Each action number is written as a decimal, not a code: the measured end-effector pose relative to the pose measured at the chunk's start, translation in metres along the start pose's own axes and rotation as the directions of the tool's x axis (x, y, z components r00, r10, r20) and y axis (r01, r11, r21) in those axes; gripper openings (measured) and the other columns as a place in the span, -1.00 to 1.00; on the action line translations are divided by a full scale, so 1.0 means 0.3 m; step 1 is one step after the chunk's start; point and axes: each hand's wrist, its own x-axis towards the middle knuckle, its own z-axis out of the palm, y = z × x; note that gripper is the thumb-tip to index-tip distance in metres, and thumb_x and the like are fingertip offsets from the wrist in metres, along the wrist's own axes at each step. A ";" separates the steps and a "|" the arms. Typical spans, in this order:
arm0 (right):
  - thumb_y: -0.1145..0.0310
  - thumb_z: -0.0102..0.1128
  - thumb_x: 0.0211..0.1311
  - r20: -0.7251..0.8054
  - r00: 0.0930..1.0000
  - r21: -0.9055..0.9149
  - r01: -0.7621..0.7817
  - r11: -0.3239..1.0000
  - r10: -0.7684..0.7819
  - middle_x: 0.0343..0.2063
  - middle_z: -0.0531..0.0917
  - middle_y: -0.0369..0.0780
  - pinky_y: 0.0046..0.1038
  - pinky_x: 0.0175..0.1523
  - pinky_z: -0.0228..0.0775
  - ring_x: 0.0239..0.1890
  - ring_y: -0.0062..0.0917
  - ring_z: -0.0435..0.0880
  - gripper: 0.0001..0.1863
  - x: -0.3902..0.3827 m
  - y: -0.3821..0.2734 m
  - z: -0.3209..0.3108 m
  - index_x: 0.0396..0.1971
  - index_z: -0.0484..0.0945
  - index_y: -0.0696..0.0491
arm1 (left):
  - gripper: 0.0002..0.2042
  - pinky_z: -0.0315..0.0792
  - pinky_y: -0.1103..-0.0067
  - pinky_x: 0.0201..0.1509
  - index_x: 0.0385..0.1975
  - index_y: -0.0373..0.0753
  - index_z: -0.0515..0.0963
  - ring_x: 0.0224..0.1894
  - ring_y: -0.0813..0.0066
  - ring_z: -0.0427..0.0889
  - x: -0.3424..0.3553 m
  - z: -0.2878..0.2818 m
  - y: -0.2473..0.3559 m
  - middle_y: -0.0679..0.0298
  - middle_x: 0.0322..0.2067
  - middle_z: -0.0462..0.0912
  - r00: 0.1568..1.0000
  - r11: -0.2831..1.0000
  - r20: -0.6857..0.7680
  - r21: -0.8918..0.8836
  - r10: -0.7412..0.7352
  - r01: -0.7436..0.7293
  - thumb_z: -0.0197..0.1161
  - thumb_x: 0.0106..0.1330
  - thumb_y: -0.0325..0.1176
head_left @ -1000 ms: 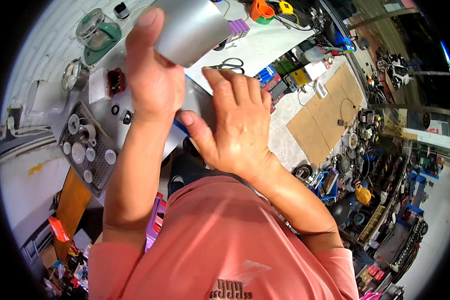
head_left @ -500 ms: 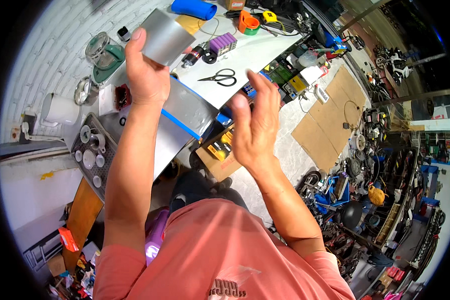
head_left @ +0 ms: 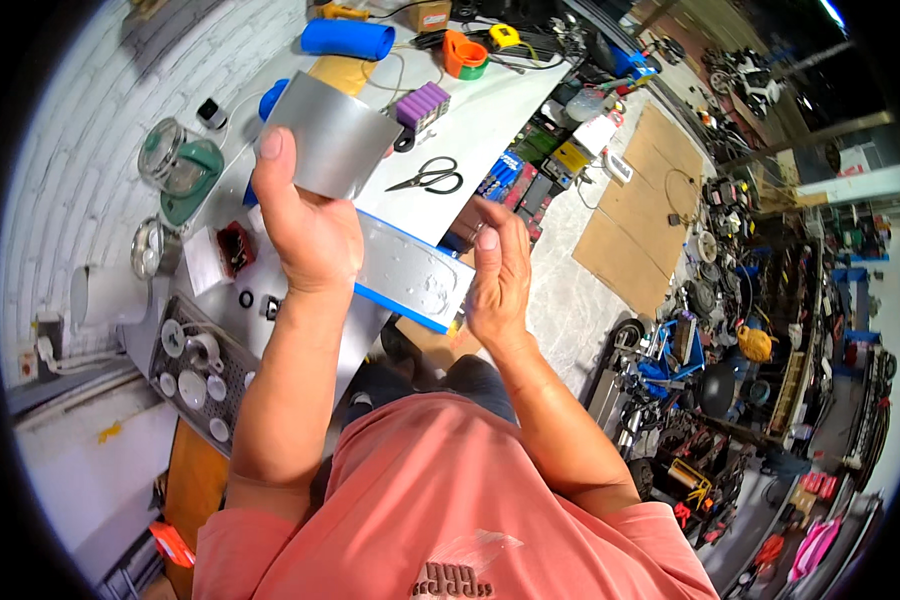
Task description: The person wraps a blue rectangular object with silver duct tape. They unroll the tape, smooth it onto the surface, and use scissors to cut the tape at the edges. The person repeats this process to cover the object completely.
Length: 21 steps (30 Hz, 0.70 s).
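My left hand [head_left: 308, 225] is raised over the table and grips a wide, smooth, curved silver piece [head_left: 332, 137], the thumb on its near face. The other fingers are mostly hidden behind it. Just below, a wrinkled silvery strip with blue edges [head_left: 410, 268] runs from beside my left wrist toward my right hand [head_left: 502, 275]. That hand is upright with thumb and bent fingers spread, close to the strip's end; whether it touches the strip I cannot tell. Black-handled scissors [head_left: 427, 177] lie on the white table [head_left: 475, 125] beyond the strip.
A purple block of cells [head_left: 422, 106], a blue roll [head_left: 348, 40] and a yellow tape measure [head_left: 505, 37] are farther back. At left stand a glass jug [head_left: 175, 160] and a perforated tray [head_left: 208, 372] of small white parts. Flat cardboard [head_left: 635, 210] covers floor at right, beside cluttered shelves.
My left hand and the silver piece have shifted slightly right and down in the picture. My right hand is lower, its fingers more bent, and the blue-edged strip now reaches close to it.
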 end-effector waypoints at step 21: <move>0.39 0.54 0.45 0.444 0.769 0.596 -0.636 0.490 0.459 0.03 0.77 -0.24 -0.50 0.15 0.61 0.00 -0.62 0.73 -0.40 -0.110 -0.182 -0.078 0.42 0.59 0.16 | -0.30 0.69 0.02 0.09 0.25 -0.43 0.54 0.05 0.08 0.76 0.016 -0.042 -0.017 0.03 0.06 0.73 0.999 0.998 0.007 0.026 0.051 -0.051 0.14 0.56 0.21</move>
